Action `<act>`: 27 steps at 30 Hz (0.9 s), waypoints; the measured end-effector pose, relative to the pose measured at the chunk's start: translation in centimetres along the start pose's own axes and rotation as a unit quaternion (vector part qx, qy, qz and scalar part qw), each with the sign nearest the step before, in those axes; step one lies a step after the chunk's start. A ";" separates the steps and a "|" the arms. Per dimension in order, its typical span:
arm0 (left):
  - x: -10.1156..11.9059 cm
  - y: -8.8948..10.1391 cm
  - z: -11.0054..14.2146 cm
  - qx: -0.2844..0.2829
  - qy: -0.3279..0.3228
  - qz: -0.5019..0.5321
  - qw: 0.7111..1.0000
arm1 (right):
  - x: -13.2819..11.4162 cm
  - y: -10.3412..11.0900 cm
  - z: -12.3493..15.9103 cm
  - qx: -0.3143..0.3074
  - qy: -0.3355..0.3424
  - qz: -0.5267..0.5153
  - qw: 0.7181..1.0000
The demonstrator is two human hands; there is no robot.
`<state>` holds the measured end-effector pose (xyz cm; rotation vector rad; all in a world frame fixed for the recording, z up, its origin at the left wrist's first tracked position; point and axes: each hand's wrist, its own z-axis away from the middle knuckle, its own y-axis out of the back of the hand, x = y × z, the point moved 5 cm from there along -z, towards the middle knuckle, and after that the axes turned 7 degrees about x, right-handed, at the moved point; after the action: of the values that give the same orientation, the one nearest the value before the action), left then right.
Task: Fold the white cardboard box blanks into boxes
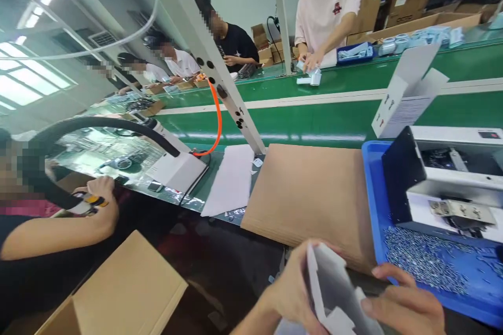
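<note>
A small white carton (341,285) is held at the bottom of the view, its top facing me with the flaps up; its inside looks grey. My left hand (293,285) is closed around the carton's left side, thumb in front and fingers behind. At the right edge of the carton is my right hand (411,303), fingers apart and one fingertip against a flap. Its lower part runs out of the picture. Just beyond the carton lies a flat brown cardboard sheet (310,188) on the bench.
A blue tray (369,183) with many small screws and a white screw-feeding machine (451,178) stands right. Behind it, an open white box (404,97) rests on the green conveyor (314,120). An open brown carton (129,288) is lower left. Co-workers sit left and across.
</note>
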<state>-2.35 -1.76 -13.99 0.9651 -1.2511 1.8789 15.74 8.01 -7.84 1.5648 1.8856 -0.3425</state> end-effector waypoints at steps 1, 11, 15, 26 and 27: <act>0.6 0.5 0.0 0.028 -0.013 0.000 1.000 | -0.5 0.0 -1.1 -0.013 -0.010 0.009 1.000; 4.3 -0.4 0.6 0.057 -0.092 0.033 0.994 | -4.3 -0.2 -7.5 -0.206 0.061 -0.020 0.976; 4.6 -0.4 0.4 0.043 -0.095 0.002 0.995 | -4.2 -0.5 -7.7 -0.176 0.052 -0.031 0.983; 4.7 -4.8 2.6 0.082 -0.356 -0.123 0.923 | -4.2 -1.9 -4.5 0.020 -0.233 -0.079 0.969; 4.8 -5.1 2.8 0.071 -0.347 -0.124 0.927 | -4.4 -2.1 -3.9 0.048 -0.241 -0.081 0.966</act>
<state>0.10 -2.14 -6.87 1.8817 -1.2918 1.4796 12.83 6.31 -2.58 1.2431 1.6293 -0.8183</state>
